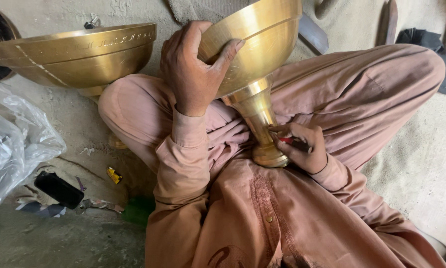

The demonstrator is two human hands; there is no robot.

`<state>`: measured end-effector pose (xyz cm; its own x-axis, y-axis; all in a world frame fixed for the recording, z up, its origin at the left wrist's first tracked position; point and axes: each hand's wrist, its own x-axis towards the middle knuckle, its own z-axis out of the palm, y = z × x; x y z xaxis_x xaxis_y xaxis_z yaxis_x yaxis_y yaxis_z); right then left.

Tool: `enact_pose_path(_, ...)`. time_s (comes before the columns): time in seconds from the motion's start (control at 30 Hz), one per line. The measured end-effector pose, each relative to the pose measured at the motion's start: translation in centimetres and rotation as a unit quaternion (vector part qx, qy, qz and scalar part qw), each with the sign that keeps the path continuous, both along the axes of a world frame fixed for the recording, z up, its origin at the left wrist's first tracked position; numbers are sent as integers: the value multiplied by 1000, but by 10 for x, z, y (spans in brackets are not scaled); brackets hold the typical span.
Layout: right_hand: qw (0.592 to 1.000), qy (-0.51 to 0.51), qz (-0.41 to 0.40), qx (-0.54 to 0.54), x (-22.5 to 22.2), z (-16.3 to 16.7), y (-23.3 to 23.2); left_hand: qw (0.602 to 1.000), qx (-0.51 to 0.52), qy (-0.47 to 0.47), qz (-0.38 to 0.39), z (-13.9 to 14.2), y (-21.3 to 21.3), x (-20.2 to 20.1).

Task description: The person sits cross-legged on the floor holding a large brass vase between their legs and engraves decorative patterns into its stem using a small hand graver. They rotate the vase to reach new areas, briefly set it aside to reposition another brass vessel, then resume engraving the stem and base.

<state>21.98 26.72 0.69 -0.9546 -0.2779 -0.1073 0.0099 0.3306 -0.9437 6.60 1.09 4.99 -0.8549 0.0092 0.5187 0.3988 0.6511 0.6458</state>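
— Where's the goblet?

— The brass footed bowl [255,54] lies tilted across my lap, foot toward my chest. My left hand [193,69] has its grip closed over the bowl's rim, thumb inside.

— And the other?

— My right hand [305,149] pinches a small red-and-dark tool [295,144] against the stem, just above the foot. A second brass bowl [76,52] sits on the floor [59,243] to my left, beside a crumpled plastic bag [12,141].

The floor [421,168] is rough, grey and dusty. A crinkly clear plastic bag [9,144] lies at the left. Near it lies a small black block [59,189]. Soft daylight falls everywhere.
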Motion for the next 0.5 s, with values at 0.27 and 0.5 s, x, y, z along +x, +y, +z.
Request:
enact_pose_path(0.27,999,11,40,-4,7,6,-1,1000,-4,9,-2,-1,-1,0)
enact_pose_path(0.5,992,55,103,39,2,15,0,1000,-4,17,-8,-5,-1,-1)
